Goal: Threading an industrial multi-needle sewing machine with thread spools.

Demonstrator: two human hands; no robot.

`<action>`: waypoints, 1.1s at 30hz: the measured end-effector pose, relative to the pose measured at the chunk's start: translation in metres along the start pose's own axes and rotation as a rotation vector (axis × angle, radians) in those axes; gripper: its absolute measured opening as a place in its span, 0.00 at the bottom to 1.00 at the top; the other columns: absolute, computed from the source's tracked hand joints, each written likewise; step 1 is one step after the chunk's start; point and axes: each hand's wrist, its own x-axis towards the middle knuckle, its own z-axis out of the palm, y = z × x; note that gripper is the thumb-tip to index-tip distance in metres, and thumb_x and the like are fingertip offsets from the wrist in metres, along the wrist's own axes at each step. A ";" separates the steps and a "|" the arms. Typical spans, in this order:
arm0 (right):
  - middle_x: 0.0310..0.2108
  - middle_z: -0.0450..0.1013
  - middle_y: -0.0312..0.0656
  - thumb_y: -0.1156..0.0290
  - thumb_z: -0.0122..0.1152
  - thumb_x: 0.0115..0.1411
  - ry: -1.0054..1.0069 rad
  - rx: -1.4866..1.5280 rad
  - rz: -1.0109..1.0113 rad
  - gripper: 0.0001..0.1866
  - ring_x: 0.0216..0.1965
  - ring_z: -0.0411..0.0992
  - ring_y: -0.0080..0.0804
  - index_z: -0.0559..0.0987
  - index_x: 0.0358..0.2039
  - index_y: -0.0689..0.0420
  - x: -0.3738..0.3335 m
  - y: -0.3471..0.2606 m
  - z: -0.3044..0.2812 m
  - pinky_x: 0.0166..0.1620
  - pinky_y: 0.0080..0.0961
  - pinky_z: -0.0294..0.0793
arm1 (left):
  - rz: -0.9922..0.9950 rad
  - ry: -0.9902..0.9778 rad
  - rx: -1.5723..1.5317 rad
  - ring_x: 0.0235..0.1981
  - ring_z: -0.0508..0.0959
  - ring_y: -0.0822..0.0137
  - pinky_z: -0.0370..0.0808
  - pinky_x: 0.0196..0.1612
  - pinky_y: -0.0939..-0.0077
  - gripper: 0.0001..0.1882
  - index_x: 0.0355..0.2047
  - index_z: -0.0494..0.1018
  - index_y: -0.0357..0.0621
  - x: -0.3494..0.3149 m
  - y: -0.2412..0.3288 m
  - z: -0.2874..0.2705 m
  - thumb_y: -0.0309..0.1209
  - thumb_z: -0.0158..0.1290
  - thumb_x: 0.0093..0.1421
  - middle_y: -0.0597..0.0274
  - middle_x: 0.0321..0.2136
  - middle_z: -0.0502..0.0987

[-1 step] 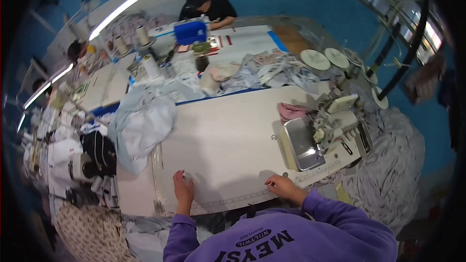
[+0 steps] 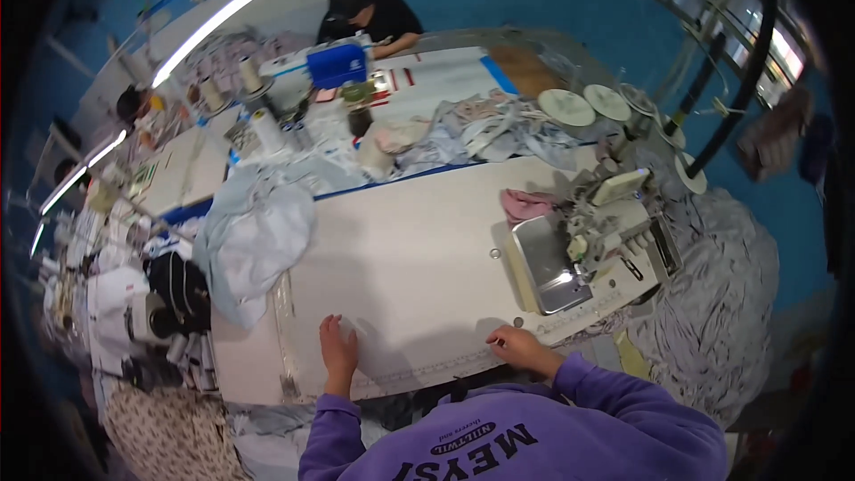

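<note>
My left hand (image 2: pixel 338 347) rests at the front edge of the white sewing table (image 2: pixel 401 258), fingers loosely apart and nothing in them. Farther right, my right hand (image 2: pixel 525 350) lies on the same edge with its fingers curled in; I see nothing held. Just beyond it is a small round grey disc (image 2: pixel 518 322). An overlock sewing machine (image 2: pixel 614 223) with a shiny metal plate (image 2: pixel 545 258) stands at the table's right end. Behind the plate lies a crumpled pink cloth (image 2: pixel 525 205). A small ring (image 2: pixel 495 254) sits left of the plate.
Pale blue-white fabric (image 2: pixel 263 240) drapes over the table's left side. A heap of garment pieces (image 2: pixel 481 134) runs along the back. Grey fabric (image 2: pixel 704 321) is piled to the right. Thread cones (image 2: pixel 267 129) stand at the far left. A co-worker (image 2: pixel 370 13) bends over another machine.
The surroundings have shifted slightly to the left in view. Both my hands stay in nearly the same place and pose.
</note>
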 end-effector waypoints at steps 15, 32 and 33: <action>0.30 0.72 0.42 0.66 0.57 0.53 0.320 0.054 0.019 0.08 0.36 0.73 0.42 0.80 0.30 0.54 -0.061 0.115 -0.006 0.39 0.36 0.73 | -0.110 -0.294 0.609 0.66 0.47 0.44 0.55 0.59 0.38 0.37 0.62 0.56 0.48 0.015 0.075 0.072 0.46 0.54 0.56 0.48 0.65 0.51; 0.27 0.75 0.43 0.71 0.61 0.52 0.998 0.083 0.422 0.08 0.27 0.74 0.40 0.80 0.34 0.54 -0.070 0.281 -0.329 0.34 0.31 0.73 | -0.562 -0.452 0.635 0.61 0.55 0.32 0.57 0.61 0.46 0.58 0.66 0.42 0.43 0.053 0.114 0.108 0.59 0.60 0.45 0.31 0.62 0.48; 0.32 0.74 0.43 0.74 0.61 0.51 1.016 0.004 0.381 0.11 0.28 0.74 0.40 0.79 0.37 0.53 -0.059 0.282 -0.336 0.35 0.31 0.73 | -0.565 -0.449 0.640 0.61 0.55 0.32 0.57 0.61 0.46 0.58 0.66 0.42 0.43 0.054 0.113 0.107 0.59 0.60 0.45 0.31 0.62 0.48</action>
